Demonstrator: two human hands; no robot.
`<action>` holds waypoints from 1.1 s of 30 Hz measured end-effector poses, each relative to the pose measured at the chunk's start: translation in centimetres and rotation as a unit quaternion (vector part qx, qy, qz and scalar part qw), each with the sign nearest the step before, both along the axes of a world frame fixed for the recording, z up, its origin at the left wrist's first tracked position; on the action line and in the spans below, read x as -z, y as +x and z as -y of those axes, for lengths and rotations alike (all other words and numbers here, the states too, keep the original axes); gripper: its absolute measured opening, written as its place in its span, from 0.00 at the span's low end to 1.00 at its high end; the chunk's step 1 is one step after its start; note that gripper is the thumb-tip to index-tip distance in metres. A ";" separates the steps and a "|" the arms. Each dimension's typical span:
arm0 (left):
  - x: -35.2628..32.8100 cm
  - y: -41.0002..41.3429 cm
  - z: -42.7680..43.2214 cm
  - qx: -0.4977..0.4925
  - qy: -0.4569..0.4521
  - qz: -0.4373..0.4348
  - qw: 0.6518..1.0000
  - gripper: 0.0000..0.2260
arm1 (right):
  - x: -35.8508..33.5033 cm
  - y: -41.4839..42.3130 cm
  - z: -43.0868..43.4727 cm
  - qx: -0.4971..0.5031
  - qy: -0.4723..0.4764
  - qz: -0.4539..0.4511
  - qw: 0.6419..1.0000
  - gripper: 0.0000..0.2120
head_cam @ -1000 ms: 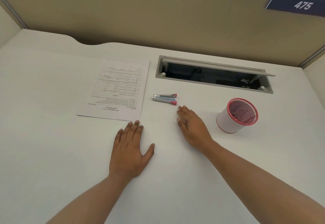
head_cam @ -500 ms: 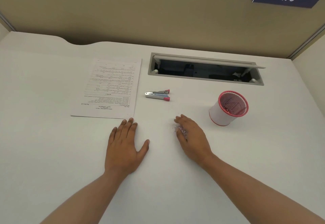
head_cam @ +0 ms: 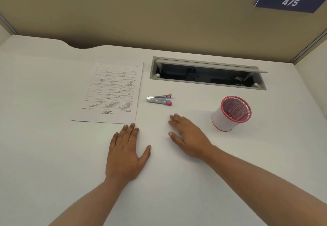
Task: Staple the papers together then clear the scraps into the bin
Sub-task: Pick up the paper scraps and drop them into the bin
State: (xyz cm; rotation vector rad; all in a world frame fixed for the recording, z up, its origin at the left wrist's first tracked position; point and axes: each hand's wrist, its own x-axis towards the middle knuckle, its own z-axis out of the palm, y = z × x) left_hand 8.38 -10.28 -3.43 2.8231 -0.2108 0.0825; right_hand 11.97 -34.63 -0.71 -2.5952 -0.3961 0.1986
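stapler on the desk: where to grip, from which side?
Mid-body of the stapler, from above with the nearer right hand. It lies left-right, arms splayed toward the pink ends at right, so a thumb-and-finger pinch across the middle likely spans both arms.

left hand: lies flat and palm down on the bench, fingers straight and close together, pointing away from the body; the thumb is spread out to the right.
right hand: palm down and low over the bench, fingers stretched out and angled toward the left, slightly blurred; nothing is gripped.
left forearm: bare, comes in from the lower left, wrist straight.
right forearm: bare, comes in from the lower right, slanting inward.
spacing: the two hands sit side by side, apart.
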 end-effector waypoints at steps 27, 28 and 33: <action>0.0 0.0 0.0 0.000 -0.001 -0.002 1.000 0.33 | -1.7 -2.0 1.2 0.027 0.018 -0.027 0.999 0.21; 0.1 0.0 -0.1 0.000 -0.001 0.000 1.000 0.33 | -1.8 -2.7 1.5 0.027 0.023 -0.017 0.999 0.18; 0.0 -0.1 0.0 -0.001 0.000 0.001 1.000 0.33 | -2.0 -2.6 2.4 0.094 0.045 0.013 0.994 0.13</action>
